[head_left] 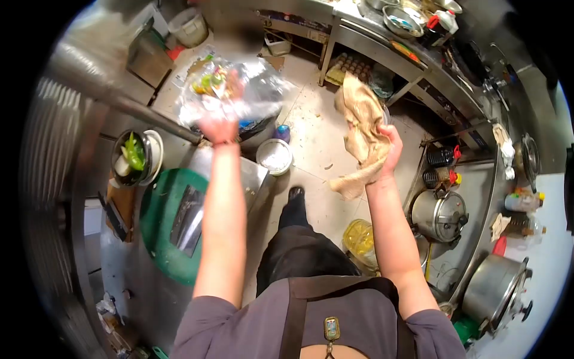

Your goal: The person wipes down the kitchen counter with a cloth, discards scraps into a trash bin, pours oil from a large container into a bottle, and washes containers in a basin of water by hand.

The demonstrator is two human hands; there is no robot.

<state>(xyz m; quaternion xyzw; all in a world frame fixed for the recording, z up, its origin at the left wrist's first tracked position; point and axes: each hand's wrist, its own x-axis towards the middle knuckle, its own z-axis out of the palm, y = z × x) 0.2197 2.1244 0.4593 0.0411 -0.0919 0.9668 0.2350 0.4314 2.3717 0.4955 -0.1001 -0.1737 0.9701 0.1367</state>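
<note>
Tan cloth [362, 119] is gripped by the curled right hand [390, 148] — at clear plastic [263, 87], fingers of the left hand [222, 122] cannot be read

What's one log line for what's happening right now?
left hand: at plastic bag, grip blurred | right hand: holding cloth | green peppers: in bowl
</note>
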